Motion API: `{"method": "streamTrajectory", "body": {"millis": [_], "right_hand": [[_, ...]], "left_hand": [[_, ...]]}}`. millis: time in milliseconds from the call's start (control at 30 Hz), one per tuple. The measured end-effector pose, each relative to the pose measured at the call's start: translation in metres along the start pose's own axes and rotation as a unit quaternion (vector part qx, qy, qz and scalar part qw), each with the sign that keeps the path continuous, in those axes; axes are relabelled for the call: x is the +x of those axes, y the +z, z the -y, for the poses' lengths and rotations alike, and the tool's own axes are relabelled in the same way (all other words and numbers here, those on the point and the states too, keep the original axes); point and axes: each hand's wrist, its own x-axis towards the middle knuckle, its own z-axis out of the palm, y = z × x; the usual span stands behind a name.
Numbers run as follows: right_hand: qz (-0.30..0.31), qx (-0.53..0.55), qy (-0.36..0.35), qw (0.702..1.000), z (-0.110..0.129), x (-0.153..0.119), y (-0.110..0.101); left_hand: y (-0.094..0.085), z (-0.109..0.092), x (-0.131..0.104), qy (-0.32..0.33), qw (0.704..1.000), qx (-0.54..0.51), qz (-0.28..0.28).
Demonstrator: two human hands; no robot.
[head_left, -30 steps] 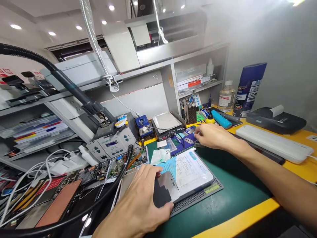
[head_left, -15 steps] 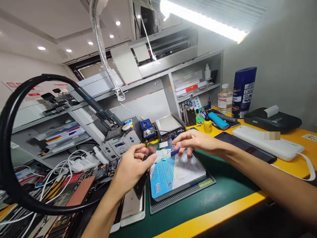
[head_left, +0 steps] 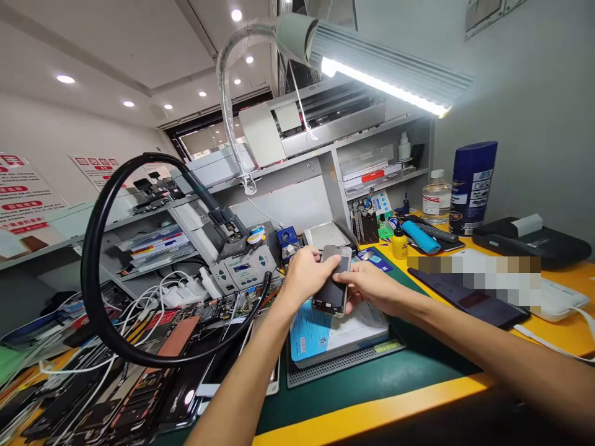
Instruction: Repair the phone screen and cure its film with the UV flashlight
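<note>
While the left hand (head_left: 304, 272) and right hand (head_left: 369, 282) both pinch it, the phone (head_left: 331, 292) sits between them, over the box (head_left: 311, 337).
Nearest: yellow front edge of the desk (head_left: 372, 410), grey mat (head_left: 341, 364), then the box, blue and white; its print and a barcode-like patch too small to read. Phone above this, front face up; contact with box cannot be told. Long axis runs away from the person, far end leaning slightly right. Left hand at its left edge, right hand at its right; neither nearer, both touching. Each grip narrow, holding the phone, thumbs over the front. Beyond: yellow bottle (head_left: 400, 246); clear bottle (head_left: 437, 201), red-and-white label; dark blue can (head_left: 471, 192), pale lettering; no brand readable. Farthest: wall poster (head_left: 23, 201) with red blocks, writing illegible.
</note>
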Motion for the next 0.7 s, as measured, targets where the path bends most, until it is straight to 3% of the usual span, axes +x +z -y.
{"method": "streamTrajectory", "body": {"millis": [133, 233, 333, 467, 567, 700], "right_hand": [[-0.075, 0.019, 0.014, 0.997, 0.003, 0.006, -0.013], [-0.104, 0.031, 0.013, 0.994, 0.007, 0.009, -0.021], [-0.09, 0.031, 0.014, 0.995, 0.009, 0.009, -0.025], [-0.03, 0.017, 0.028, 0.999, 0.008, 0.003, -0.021], [0.03, 0.01, 0.038, 0.999, 0.006, -0.003, -0.016], [0.082, 0.016, 0.036, 0.996, 0.006, -0.01, -0.01]], "left_hand": [[-0.014, 0.042, -0.008, 0.01, 0.99, -0.002, 0.14], [-0.007, 0.066, -0.016, -0.006, 0.979, -0.009, 0.204], [0.007, 0.08, -0.017, -0.048, 0.982, -0.061, 0.169], [0.007, 0.088, -0.011, -0.137, 0.969, -0.198, 0.049], [-0.001, 0.089, -0.014, -0.176, 0.924, -0.34, 0.001], [-0.005, 0.082, -0.028, -0.195, 0.837, -0.511, 0.0]]}}
